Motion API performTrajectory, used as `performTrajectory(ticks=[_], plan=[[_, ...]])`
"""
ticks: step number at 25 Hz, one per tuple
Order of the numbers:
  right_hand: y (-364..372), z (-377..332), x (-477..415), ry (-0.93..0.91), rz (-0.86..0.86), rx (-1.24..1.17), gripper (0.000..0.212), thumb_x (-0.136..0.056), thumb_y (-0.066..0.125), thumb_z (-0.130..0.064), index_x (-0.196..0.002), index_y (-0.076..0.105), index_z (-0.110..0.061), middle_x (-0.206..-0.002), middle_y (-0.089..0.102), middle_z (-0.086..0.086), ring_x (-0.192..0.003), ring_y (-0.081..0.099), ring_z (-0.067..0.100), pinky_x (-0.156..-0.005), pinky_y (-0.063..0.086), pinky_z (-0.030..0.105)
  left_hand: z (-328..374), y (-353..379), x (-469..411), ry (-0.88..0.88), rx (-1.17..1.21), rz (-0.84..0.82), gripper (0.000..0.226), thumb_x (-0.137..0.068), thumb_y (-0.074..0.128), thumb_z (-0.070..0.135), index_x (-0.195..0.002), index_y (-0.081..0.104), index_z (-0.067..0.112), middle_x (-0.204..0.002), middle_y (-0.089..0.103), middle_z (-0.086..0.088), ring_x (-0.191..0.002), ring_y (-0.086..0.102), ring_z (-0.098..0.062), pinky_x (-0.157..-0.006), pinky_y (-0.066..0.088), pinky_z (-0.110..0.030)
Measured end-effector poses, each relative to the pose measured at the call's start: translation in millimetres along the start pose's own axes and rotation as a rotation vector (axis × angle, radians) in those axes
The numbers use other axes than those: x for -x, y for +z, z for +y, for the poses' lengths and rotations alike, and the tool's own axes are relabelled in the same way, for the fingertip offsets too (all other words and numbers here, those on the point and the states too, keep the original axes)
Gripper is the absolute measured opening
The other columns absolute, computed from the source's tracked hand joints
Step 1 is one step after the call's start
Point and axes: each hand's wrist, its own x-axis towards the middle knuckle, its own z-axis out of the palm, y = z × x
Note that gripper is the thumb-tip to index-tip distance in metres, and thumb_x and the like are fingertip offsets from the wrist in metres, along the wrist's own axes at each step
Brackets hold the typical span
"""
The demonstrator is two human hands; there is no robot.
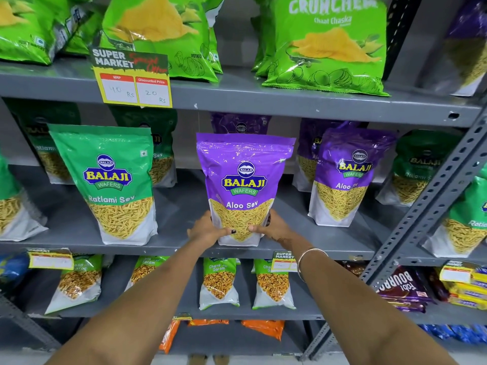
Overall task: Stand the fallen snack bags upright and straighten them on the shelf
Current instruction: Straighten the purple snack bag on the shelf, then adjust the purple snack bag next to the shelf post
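A purple Aloo Sev bag (245,164) stands upright at the front edge of the grey middle shelf (184,248). My left hand (208,230) grips its lower left corner and my right hand (271,227) grips its lower right corner. A green Ratlami Sev bag (110,180) stands upright to the left. Another purple Aloo Sev bag (345,175) stands to the right, leaning slightly. More purple and green bags stand behind them in the back row, partly hidden.
Green Crunchem chip bags (326,43) sit on the top shelf, above a price tag (131,80). Chana Garam bags (218,283) stand on the lower shelf. A perforated grey upright post (432,191) runs diagonally at the right. Biscuit packs (405,288) lie at the lower right.
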Motion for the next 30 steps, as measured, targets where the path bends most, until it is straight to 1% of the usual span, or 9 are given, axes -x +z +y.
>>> performTrajectory(ticks=[6, 8, 11, 14, 16, 22, 25, 27, 30], plan=[[-8, -2, 7, 0.032, 0.042, 0.071, 0.087, -0.068, 0.080, -0.024, -0.138, 0.030, -0.011, -0.142, 0.047, 0.010, -0.132, 0.044, 0.027, -0.109, 0.039, 0.043, 4, -8, 13, 0.046, -0.068, 0.039, 0.104, -0.063, 0.077, 0.048, -0.144, 0.022, 0.014, -0.150, 0.036, -0.009, -0.137, 0.037, -0.032, -0.110, 0.025, -0.049], [-24, -2, 15, 0.046, 0.103, 0.136, 0.097, -0.069, 0.080, -0.026, -0.144, 0.021, -0.009, -0.145, 0.041, 0.014, -0.134, 0.041, 0.027, -0.109, 0.038, 0.040, 3, -14, 22, 0.215, -0.116, 0.320, 0.110, -0.061, 0.076, 0.052, -0.146, 0.020, 0.011, -0.150, 0.031, -0.012, -0.137, 0.033, -0.032, -0.108, 0.028, -0.049], [-62, 3, 31, 0.048, 0.320, 0.225, 0.091, -0.072, 0.078, -0.025, -0.142, 0.025, -0.002, -0.141, 0.045, 0.017, -0.130, 0.045, 0.029, -0.105, 0.038, 0.036, 8, -6, 33, 0.661, -0.269, 0.711, 0.083, -0.069, 0.059, 0.055, -0.131, 0.035, 0.006, -0.139, 0.035, -0.013, -0.126, 0.035, -0.029, -0.100, 0.031, -0.045], [-118, 10, 48, 0.068, 0.539, 0.254, 0.082, -0.071, 0.078, -0.023, -0.136, 0.034, 0.000, -0.134, 0.052, 0.018, -0.125, 0.049, 0.033, -0.100, 0.040, 0.037, 41, 29, 46, 1.021, -0.352, 0.639, 0.066, -0.071, 0.051, 0.050, -0.122, 0.039, 0.010, -0.132, 0.036, -0.009, -0.119, 0.038, -0.028, -0.098, 0.035, -0.043], [-159, 17, 50, 0.079, 0.643, 0.239, 0.079, -0.069, 0.079, -0.021, -0.133, 0.038, 0.001, -0.129, 0.055, 0.020, -0.120, 0.052, 0.035, -0.095, 0.043, 0.037, 74, 59, 53, 1.084, -0.315, 0.503, 0.063, -0.073, 0.051, 0.046, -0.123, 0.040, 0.010, -0.132, 0.039, -0.008, -0.118, 0.041, -0.024, -0.097, 0.038, -0.037], [-234, 42, 25, 0.091, 0.534, -0.156, 0.074, -0.081, 0.069, -0.011, -0.139, 0.024, -0.001, -0.138, 0.043, 0.007, -0.117, 0.044, 0.016, -0.090, 0.038, 0.022, 169, 153, 12, 0.387, 0.093, -0.059, 0.085, -0.079, 0.069, 0.031, -0.145, 0.023, 0.004, -0.153, 0.030, -0.011, -0.139, 0.034, -0.026, -0.112, 0.030, -0.034], [-238, 61, 2, 0.114, 0.544, -0.280, 0.089, -0.078, 0.072, -0.017, -0.146, 0.016, -0.008, -0.151, 0.030, 0.007, -0.137, 0.033, 0.022, -0.112, 0.032, 0.033, 196, 177, -8, 0.187, 0.260, -0.133, 0.091, -0.076, 0.075, 0.019, -0.147, 0.020, 0.003, -0.152, 0.032, -0.006, -0.140, 0.034, -0.023, -0.108, 0.032, -0.029], [-240, 69, -9, 0.070, 0.515, -0.334, 0.081, -0.074, 0.076, -0.015, -0.140, 0.030, -0.006, -0.143, 0.040, 0.010, -0.134, 0.040, 0.025, -0.111, 0.034, 0.038, 204, 187, -15, 0.116, 0.360, -0.152, 0.084, -0.075, 0.075, 0.007, -0.143, 0.026, 0.002, -0.141, 0.041, -0.001, -0.133, 0.042, -0.023, -0.099, 0.036, -0.027], [-237, 75, -15, 0.038, 0.442, -0.396, 0.042, -0.068, 0.078, -0.004, -0.101, 0.054, -0.014, -0.120, 0.061, 0.018, -0.112, 0.059, 0.032, -0.099, 0.048, 0.048, 203, 199, -21, 0.058, 0.470, -0.147, 0.077, -0.070, 0.076, -0.001, -0.135, 0.035, -0.001, -0.134, 0.053, -0.015, -0.121, 0.052, -0.026, -0.102, 0.043, -0.037]])
